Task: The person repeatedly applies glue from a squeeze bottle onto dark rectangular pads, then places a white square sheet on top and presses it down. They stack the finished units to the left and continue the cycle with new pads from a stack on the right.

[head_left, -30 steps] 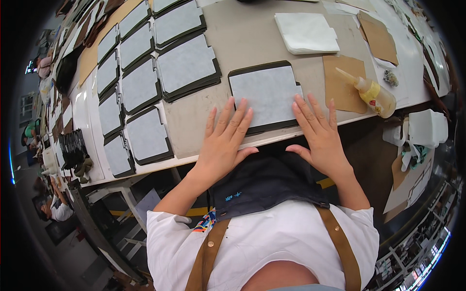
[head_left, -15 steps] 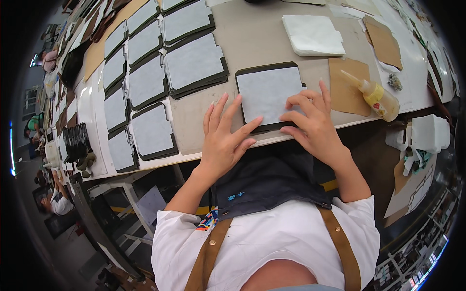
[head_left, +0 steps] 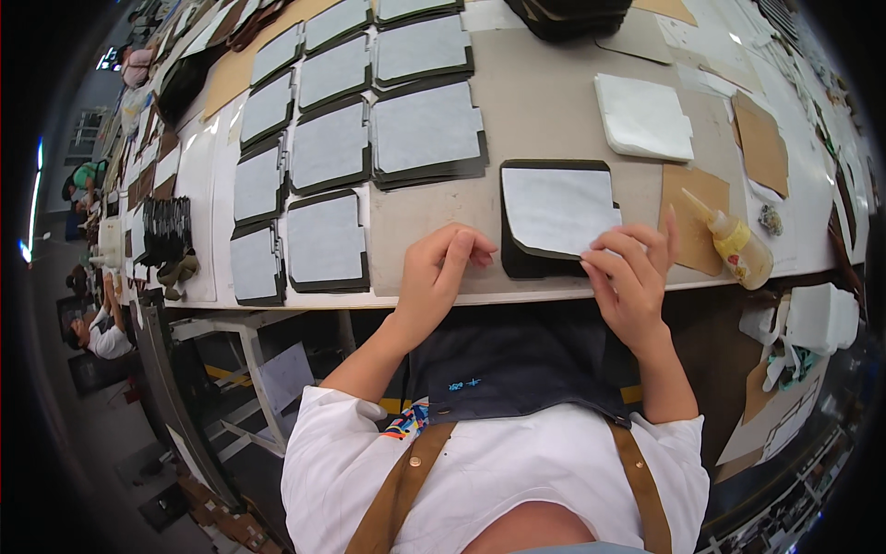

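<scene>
A dark panel faced with a pale grey sheet [head_left: 559,208] lies near the table's front edge, with a notch on its right side. At its near right corner my right hand [head_left: 635,282] pinches the top piece between thumb and fingers. The near edge there is raised and bowed, and dark material shows beneath it. Left of the panel, apart from it, my left hand [head_left: 443,272] is loosely closed, fingers curled, with nothing visible in it.
Several stacks of similar panels [head_left: 328,148] stand in rows on the left. White sheets [head_left: 643,115] are piled at the back right. A brown card [head_left: 685,217] and a yellow glue bottle [head_left: 744,254] lie right of my right hand. Dark pieces [head_left: 570,18] sit at the far edge.
Both hands lay spread over the panel before. My left hand has come off it and curled. My right hand now pinches the near right corner, lifting the edge. The view has shifted.
</scene>
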`<action>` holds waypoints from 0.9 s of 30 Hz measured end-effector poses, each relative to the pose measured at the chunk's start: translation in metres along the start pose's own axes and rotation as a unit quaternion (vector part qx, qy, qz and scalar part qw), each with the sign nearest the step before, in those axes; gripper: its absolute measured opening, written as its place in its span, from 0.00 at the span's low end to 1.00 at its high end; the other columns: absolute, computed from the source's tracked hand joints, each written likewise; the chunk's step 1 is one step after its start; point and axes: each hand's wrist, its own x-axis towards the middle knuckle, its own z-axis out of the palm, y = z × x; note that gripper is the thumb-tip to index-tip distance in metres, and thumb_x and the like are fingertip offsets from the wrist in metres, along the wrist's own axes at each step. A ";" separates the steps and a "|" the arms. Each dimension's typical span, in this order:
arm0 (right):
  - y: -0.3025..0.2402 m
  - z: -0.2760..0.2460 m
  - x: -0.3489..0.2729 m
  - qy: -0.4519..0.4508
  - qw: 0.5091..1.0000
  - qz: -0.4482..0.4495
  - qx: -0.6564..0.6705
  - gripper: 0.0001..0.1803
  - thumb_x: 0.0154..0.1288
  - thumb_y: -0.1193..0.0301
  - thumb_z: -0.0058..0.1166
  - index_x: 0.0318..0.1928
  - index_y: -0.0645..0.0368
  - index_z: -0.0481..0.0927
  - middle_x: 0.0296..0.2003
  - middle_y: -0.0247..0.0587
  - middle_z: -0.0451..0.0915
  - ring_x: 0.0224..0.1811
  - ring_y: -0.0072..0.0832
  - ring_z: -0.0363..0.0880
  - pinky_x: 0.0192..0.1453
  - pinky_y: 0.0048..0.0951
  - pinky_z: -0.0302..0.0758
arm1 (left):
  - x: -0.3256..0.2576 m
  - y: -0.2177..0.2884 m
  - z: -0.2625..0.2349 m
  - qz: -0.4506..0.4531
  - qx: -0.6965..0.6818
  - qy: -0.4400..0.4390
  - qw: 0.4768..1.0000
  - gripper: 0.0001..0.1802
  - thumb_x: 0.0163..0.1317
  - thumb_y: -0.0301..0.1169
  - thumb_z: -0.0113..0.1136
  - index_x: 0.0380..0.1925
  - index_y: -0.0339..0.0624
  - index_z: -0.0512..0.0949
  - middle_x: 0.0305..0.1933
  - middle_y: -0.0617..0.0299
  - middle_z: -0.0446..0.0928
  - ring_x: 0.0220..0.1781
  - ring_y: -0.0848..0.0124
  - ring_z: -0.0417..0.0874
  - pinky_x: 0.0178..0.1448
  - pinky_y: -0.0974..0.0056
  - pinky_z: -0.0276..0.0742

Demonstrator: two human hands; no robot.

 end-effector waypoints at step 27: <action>0.016 0.013 -0.024 0.051 0.990 0.100 -0.088 0.06 0.62 0.75 0.63 0.40 0.54 0.83 0.46 0.36 0.82 0.55 0.40 0.77 0.79 0.58 0.52 | 0.186 -0.076 -0.323 0.091 0.154 0.427 0.886 0.17 0.73 0.37 0.60 0.48 0.32 0.84 0.40 0.62 0.86 0.40 0.76 0.82 0.47 0.68 0.76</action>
